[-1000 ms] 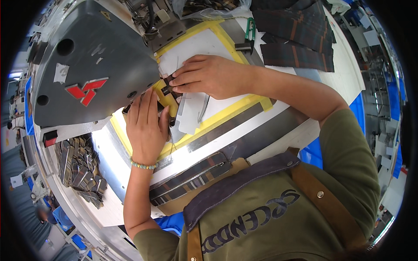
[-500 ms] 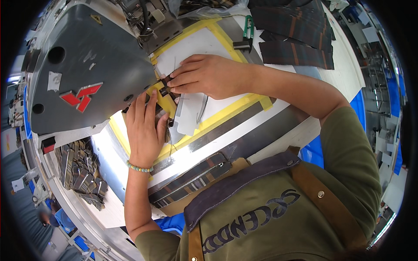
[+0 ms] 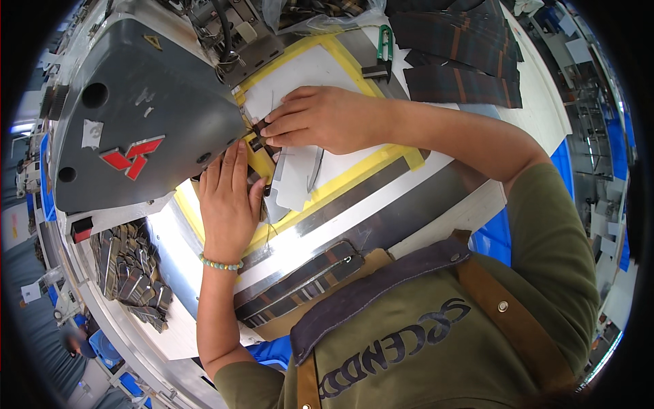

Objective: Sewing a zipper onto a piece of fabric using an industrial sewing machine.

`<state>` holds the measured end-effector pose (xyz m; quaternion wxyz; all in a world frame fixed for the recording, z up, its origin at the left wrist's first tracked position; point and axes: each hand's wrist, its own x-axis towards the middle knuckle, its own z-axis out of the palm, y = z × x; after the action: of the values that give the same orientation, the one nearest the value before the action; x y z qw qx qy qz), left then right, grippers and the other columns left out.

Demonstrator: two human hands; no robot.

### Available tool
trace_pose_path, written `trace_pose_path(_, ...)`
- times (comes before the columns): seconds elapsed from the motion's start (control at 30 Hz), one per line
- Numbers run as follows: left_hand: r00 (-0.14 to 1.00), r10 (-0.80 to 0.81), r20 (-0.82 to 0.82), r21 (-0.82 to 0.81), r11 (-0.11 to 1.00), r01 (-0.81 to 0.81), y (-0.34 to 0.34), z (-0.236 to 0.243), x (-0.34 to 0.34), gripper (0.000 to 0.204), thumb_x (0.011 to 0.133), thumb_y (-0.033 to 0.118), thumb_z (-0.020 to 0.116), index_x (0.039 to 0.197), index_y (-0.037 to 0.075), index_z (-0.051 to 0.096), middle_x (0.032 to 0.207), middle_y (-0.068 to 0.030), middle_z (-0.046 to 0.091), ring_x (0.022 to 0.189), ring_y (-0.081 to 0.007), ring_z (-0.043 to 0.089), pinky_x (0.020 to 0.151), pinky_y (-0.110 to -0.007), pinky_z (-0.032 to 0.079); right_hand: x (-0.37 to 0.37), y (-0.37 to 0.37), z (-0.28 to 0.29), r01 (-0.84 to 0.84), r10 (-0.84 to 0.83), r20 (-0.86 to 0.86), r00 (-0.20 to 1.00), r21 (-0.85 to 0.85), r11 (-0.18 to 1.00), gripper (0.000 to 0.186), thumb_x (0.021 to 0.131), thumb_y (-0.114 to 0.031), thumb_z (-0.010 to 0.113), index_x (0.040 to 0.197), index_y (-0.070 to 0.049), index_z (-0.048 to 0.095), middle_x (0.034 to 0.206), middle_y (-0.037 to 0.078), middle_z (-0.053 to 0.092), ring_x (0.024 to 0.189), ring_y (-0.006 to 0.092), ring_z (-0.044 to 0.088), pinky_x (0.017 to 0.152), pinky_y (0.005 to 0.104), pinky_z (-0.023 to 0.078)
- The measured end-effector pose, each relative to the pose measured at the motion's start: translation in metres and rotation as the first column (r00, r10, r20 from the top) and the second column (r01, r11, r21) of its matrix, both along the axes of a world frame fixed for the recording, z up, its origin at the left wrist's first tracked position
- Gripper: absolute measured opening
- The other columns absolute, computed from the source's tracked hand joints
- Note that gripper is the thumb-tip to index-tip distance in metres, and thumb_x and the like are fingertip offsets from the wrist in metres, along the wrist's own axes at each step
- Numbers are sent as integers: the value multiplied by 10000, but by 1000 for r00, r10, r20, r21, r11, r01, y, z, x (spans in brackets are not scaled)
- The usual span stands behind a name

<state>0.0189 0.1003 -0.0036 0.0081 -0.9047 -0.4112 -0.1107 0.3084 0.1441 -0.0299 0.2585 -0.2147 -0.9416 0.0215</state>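
My left hand lies flat, fingers together, pressing a small dark plaid fabric piece onto the machine bed beside the grey sewing machine head. My right hand pinches the far end of the same fabric piece with its fingertips, close under the machine's needle area. The needle itself is hidden by the machine head and my fingers. A white template plate edged with yellow tape lies beneath both hands.
A stack of dark plaid fabric strips lies at the back right. Small plaid pieces are heaped at the left of the table. One long plaid strip lies along the front edge. Green-handled snips rest near the back.
The view has shifted slightly. Both hands stay on the fabric piece, and my left hand has slid a little toward the machine.
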Motion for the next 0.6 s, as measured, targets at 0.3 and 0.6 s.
trace_pose_path(0.3, 998, 20, -57, 42, 999, -18, 17, 1, -2, 499, 1000, 195, 677, 1448, -4, 586, 1397, -203, 667, 1248, -393, 635, 1040, -520, 474, -3, 22, -3, 6, -6, 4, 1000, 68, 998, 387, 927, -75, 668, 1299, -100, 772, 1398, 15, 729, 1310, 228, 661, 1143, 403, 513)
trace_pose_path(0.6, 996, 41, -82, 105, 994, -32, 39, -12, -9, 307, 1036, 157, 632, 1291, -13, 648, 1095, -199, 745, 972, -410, 717, 747, -492, 563, 2, 38, 3, 18, -13, -36, 999, 134, 991, 331, 927, -105, 686, 1243, -126, 786, 1352, 1, 736, 1265, 240, 664, 1152, 413, 506)
